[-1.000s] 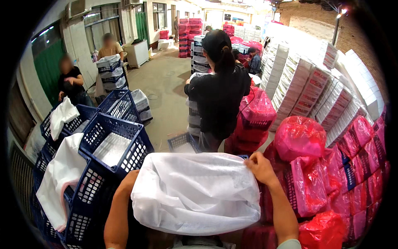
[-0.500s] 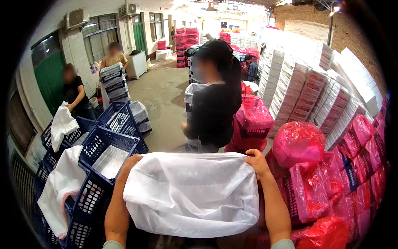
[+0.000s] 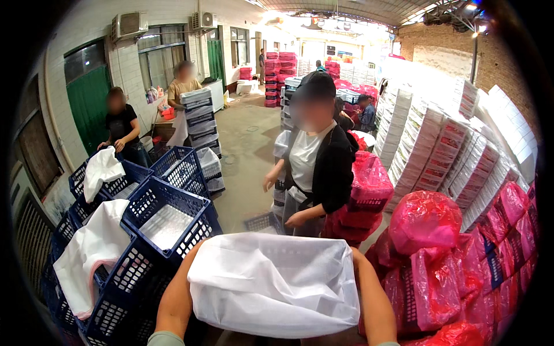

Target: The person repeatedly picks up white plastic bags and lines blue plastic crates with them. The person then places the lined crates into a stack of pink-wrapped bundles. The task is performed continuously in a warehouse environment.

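In front of me I hold up a white cloth liner [image 3: 277, 288] with a deep box shape, as if fitted over a crate; any crate under it is hidden. My left hand [image 3: 194, 257] grips its left side and my right hand [image 3: 360, 263] its right side. Both sets of fingers are tucked out of sight behind the far edge. Close by my left arm stands an open blue plastic crate [image 3: 199, 230] with white sheeting on its bottom. Another white cloth [image 3: 92, 245] drapes over the blue crates at the left.
A person in a black cap and jacket [image 3: 334, 173] stands just beyond the liner, a crate [image 3: 262, 222] low beside them. Pink-wrapped crates [image 3: 435, 277] crowd the right, before tall white stacks [image 3: 424, 141]. Two people work at the far left by stacked crates [image 3: 201, 118].
The liner has dropped slightly, and my fingers have gone from its top corners to behind its edge. The person in the cap has turned toward me. My view has shifted left.
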`<state>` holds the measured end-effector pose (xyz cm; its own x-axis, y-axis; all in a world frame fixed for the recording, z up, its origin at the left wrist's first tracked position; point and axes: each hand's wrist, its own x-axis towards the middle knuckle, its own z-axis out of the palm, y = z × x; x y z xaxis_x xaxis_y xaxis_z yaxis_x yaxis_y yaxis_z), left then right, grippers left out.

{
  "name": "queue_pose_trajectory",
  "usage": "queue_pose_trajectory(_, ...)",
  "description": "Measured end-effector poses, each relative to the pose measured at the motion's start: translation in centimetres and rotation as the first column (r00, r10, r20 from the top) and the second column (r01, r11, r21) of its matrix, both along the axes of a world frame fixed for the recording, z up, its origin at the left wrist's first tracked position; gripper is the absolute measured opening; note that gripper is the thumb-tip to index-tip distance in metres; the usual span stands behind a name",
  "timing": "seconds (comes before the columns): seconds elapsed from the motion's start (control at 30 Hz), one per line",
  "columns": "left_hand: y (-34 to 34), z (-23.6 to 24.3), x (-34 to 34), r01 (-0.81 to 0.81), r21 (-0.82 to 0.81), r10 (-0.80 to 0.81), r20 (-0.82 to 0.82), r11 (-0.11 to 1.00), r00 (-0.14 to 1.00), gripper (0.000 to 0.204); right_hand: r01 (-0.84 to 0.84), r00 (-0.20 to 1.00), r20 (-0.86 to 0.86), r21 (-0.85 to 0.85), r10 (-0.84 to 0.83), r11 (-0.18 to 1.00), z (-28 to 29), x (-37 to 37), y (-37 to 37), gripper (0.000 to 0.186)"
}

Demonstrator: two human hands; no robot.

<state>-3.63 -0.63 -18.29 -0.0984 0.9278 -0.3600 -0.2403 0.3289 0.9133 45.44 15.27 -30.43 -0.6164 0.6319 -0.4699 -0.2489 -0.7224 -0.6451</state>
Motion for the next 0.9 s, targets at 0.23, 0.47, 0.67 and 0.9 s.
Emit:
queue_pose_trajectory(0.23,-13.7,-4.4,-0.5,-0.161,-0.235,0.202,0.162,0.959,0.966,0.037,0.107,0.985,0.126,0.114,-0.122,0.988,-0.5,8.8,-14.2,0.052)
queue_pose_trajectory(0.47,-21.2,-4.1,2.5,-0.275,-0.149,0.308,0.290,0.950,0.906,0.045,0.313,0.949,-0.016,0.144,-0.314,0.939,0.8,9.5,-24.8,0.039)
queue_pose_trajectory(0.67,-23.2,-4.9,3.6,-0.419,-0.157,0.447,0.350,0.894,0.823,0.045,0.588,0.771,-0.310,0.014,-0.556,0.808,2.8,7.2,-28.0,0.050)
queue_pose_trajectory(0.9,-26.1,-4.6,4.3,-0.297,-0.076,0.295,0.499,0.952,0.815,0.054,0.735,0.652,-0.423,0.146,-0.630,0.662,4.9,5.6,-29.6,0.053)
